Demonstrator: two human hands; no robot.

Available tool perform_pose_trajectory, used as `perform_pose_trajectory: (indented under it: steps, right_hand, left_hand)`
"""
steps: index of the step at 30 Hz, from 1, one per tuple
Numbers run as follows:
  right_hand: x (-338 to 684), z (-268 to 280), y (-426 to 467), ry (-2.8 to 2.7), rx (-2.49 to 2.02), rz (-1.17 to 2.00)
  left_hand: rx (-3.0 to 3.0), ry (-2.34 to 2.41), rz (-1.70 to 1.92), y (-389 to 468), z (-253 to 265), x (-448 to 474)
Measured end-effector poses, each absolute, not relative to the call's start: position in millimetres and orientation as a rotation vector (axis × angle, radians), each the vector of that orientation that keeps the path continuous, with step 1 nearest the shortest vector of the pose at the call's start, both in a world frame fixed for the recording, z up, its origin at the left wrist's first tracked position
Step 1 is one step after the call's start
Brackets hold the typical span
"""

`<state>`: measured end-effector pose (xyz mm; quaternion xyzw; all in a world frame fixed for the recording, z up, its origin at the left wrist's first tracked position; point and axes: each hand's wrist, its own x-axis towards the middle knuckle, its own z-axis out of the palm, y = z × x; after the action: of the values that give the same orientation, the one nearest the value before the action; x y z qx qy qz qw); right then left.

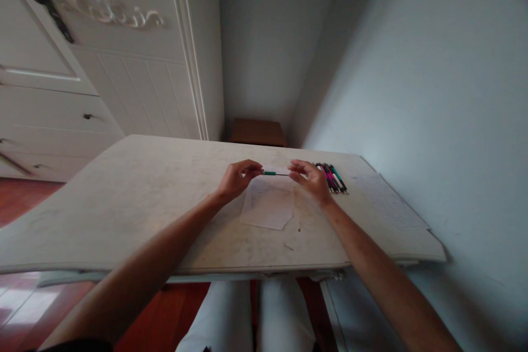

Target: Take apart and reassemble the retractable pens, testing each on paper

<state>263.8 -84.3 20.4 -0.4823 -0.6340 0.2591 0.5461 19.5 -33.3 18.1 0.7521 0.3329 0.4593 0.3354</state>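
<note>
My left hand (pixel 241 177) is closed in a pinch on the left end of a pen (pixel 269 173) with a green section. A thin dark rod (pixel 282 175), which looks like the pen's refill, runs from the green part to the right. At its far end my right hand (pixel 308 176) has thumb and fingers closed round the tip; the fingers hide what else is there. The pen lies level between both hands, above the far edge of a white sheet of paper (pixel 268 206) with faint writing. Just beyond my right hand lies a row of several pens (pixel 333 179), dark, pink, white and green.
The worn white table (pixel 165 198) reaches to the wall on the right. Another written sheet (pixel 390 201) lies near its right edge. A small dark speck (pixel 299 229) is by the paper. A brown wooden box-like piece (pixel 258 132) stands behind the table, a white cabinet (pixel 136 82) at left.
</note>
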Motion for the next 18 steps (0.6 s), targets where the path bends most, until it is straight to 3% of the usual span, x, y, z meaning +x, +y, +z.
perform_pose_trajectory:
  steps: [7, 18]
  right_hand:
    - [276, 24, -79, -1.387, -1.161, 0.445]
    - [267, 27, -73, -1.775, -1.217, 0.132]
  left_hand:
    - [1.724, 0.890, 1.266, -11, 10, 13]
    - [1.575, 0.933, 1.350, 8, 3, 2]
